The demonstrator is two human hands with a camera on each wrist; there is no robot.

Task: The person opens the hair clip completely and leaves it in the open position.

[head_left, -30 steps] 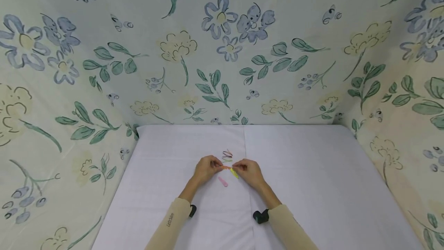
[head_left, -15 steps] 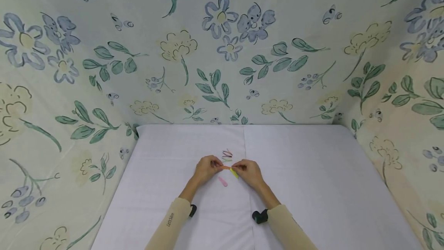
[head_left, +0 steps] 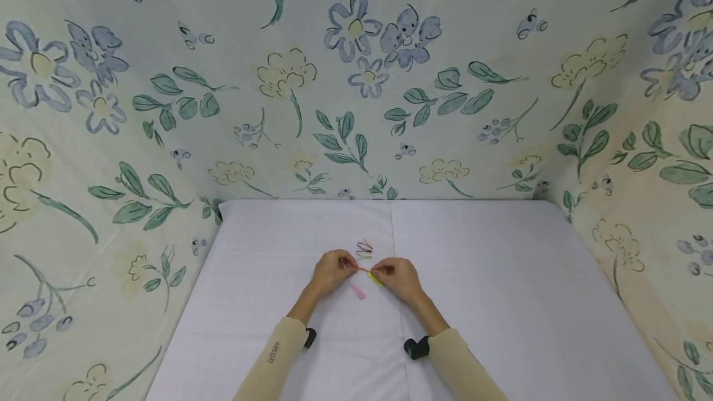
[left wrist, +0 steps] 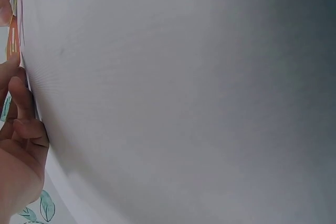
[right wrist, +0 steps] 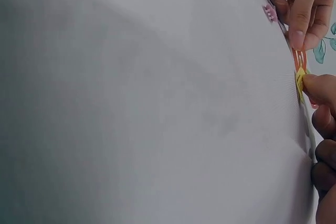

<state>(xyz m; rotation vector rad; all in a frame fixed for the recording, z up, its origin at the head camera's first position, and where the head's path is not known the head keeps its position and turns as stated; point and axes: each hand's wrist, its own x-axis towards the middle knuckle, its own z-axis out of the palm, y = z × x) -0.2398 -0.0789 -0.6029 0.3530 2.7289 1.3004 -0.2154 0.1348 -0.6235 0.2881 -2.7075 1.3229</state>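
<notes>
Both hands meet over the white cloth in the middle of the head view. My left hand (head_left: 332, 271) pinches one end of a small orange hair clip (right wrist: 300, 57) between thumb and fingers. At the clip's other end, my right hand (head_left: 400, 276) pinches a yellow hair clip (right wrist: 300, 83), which overlaps the orange one in the right wrist view. The orange clip has long slots along it. A pink hair clip (head_left: 358, 291) lies on the cloth just below the hands, on the near side. My fingertips partly hide the yellow clip.
Beyond the hands, thin clips (head_left: 364, 246) in red, brown and green lie in a zigzag row. White cloth (head_left: 490, 302) covers the table. Floral fabric (head_left: 345, 141) hangs behind it and along both sides.
The orange clip has turned and looks narrower from above. My right hand has shifted slightly left and down, covering more of the yellow clip. The left hand stays in place.
</notes>
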